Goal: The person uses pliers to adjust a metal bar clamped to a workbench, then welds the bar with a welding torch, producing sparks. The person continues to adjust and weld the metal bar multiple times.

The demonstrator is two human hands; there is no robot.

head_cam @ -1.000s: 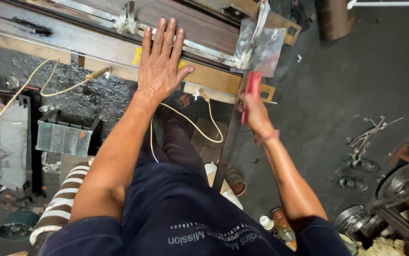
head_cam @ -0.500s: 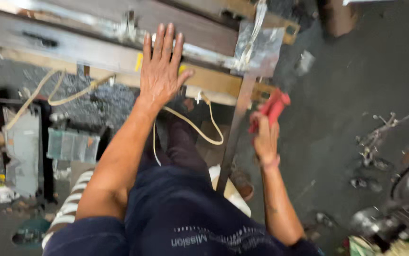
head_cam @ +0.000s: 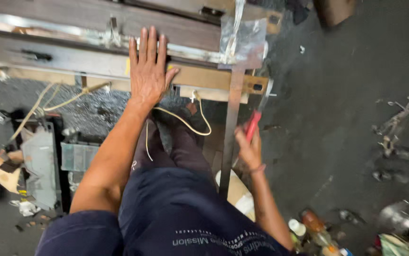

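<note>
Right grip (head_cam: 248, 148) closed around red-handled tool (head_cam: 253, 124), left hand (head_cam: 148, 76) flat, open on metal bar (head_cam: 71, 59).

Person seen from the head camera. Torso at 6 o'clock: dark navy short-sleeved shirt (head_cam: 185, 213) with a line of pale printed lettering across the chest, upside down in this view. Left sleeve (head_cam: 78, 234) at 7 o'clock ends above the elbow; both forearms bare. Left hand (head_cam: 148, 71) at 12 o'clock, bare, no rings visible. Right hand (head_cam: 248, 150) at 3 o'clock, bare, with a thin pinkish band (head_cam: 258, 169) around the wrist. Legs in dark trousers (head_cam: 176, 142).
</note>
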